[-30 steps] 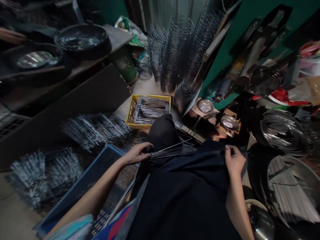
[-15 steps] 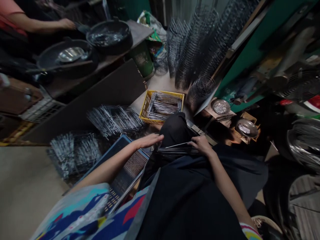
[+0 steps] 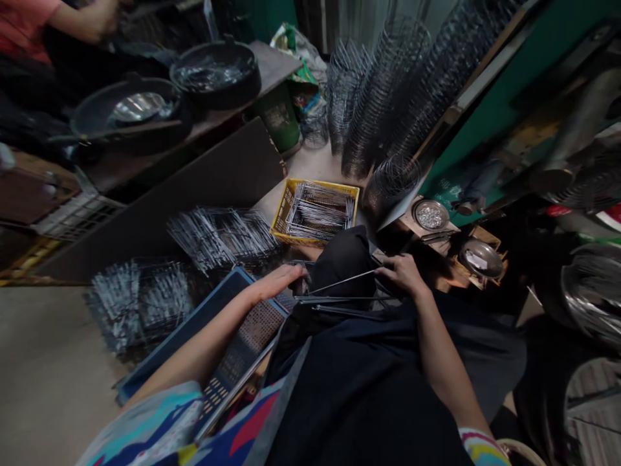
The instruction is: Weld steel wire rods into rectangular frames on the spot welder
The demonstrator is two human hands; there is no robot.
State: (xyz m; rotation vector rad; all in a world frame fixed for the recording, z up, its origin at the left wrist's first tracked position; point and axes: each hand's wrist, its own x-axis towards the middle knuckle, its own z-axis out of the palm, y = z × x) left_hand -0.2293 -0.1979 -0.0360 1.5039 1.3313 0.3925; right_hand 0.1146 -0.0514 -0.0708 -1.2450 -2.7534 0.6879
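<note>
Our right hand (image 3: pixel 402 274) pinched a thin, grey, straight-sided metal wire frame (image 3: pixel 342 281), which reached leftward toward our left hand (image 3: pixel 279 282), whose grip we couldn't tell.

The view is dim, with deep shadows and blurred, stretched edges.

The wearer's two hands (image 3: pixel 279 283) (image 3: pixel 403 273), one yellow basket (image 3: pixel 283 206), one blue crate (image 3: pixel 262 327)

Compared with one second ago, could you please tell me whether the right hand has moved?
Yes, the right hand has moved left, closer to the yellow crate.
</note>
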